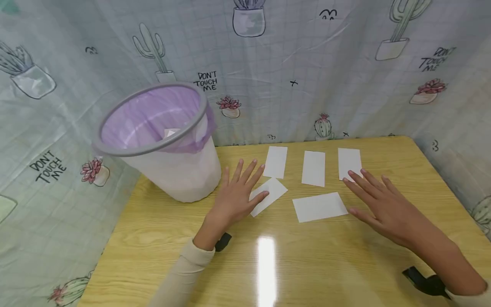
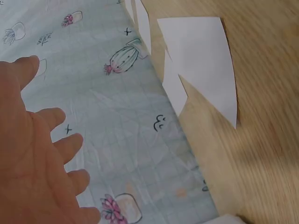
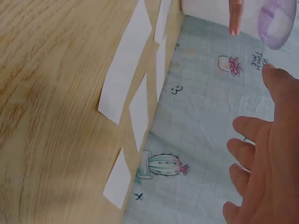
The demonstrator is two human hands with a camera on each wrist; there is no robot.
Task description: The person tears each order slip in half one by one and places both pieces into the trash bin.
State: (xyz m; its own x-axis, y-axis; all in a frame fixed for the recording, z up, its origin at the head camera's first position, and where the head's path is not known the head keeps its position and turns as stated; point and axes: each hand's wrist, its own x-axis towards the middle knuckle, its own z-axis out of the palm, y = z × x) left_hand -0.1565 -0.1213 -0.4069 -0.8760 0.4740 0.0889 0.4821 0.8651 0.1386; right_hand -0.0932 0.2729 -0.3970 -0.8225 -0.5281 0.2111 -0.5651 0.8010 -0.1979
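Observation:
Several white rectangular paper slips lie spread on the wooden table. My left hand [image 1: 238, 197], fingers straight and spread, overlaps the tilted slip [image 1: 271, 192] in the head view and holds nothing. My right hand [image 1: 389, 209] is also flat with extended fingers, empty, its fingertips overlapping the back right slip [image 1: 349, 160]. A sideways slip [image 1: 320, 207] lies between the hands, next to the right thumb. Behind it are the back middle slip [image 1: 313, 168] and back left slip [image 1: 276, 162]. Both wrist views show the palms [image 2: 32, 154] facing forward, away from the slips.
To the left stands a white waste bin [image 1: 184, 179] with a grey rim and purple liner [image 1: 153, 111]; a white piece [image 1: 171, 132] shows inside. A cactus-print curtain [image 1: 268, 94] hangs behind and beside the wooden table [image 1: 307, 260]. Black wrist straps [image 1: 426, 281] are worn on both arms.

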